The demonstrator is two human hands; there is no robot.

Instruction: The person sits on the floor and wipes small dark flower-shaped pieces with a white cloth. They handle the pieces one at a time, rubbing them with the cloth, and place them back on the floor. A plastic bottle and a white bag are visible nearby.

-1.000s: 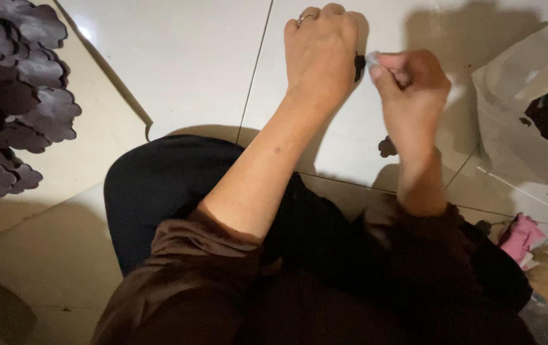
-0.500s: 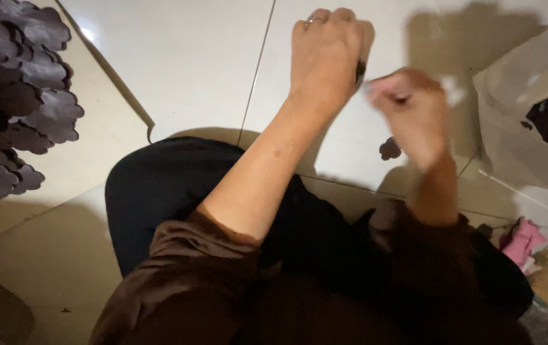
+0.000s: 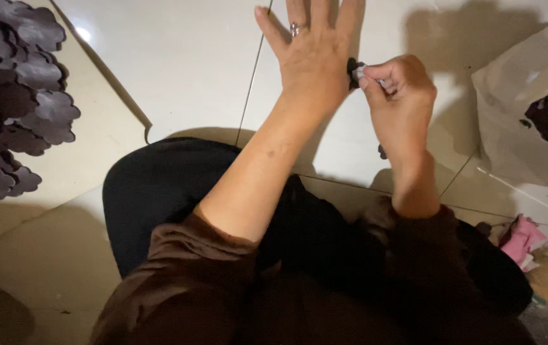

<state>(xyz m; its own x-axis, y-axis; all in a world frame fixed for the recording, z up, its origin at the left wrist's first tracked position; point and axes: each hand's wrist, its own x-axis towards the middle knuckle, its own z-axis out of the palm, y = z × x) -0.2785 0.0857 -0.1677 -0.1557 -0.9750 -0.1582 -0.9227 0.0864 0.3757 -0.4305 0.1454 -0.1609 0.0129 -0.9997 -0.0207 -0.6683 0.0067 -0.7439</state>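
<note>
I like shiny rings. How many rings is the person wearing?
1. A single ring sits on a finger of the left hand, which is spread open. The right hand is curled, so some of its fingers are hidden and could carry one.

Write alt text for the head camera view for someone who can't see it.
Seated over a pale tiled floor, a person spreads the left hand flat while the right hand pinches a small dark piece beside it. Dark scalloped cutouts are piled at left.
</note>
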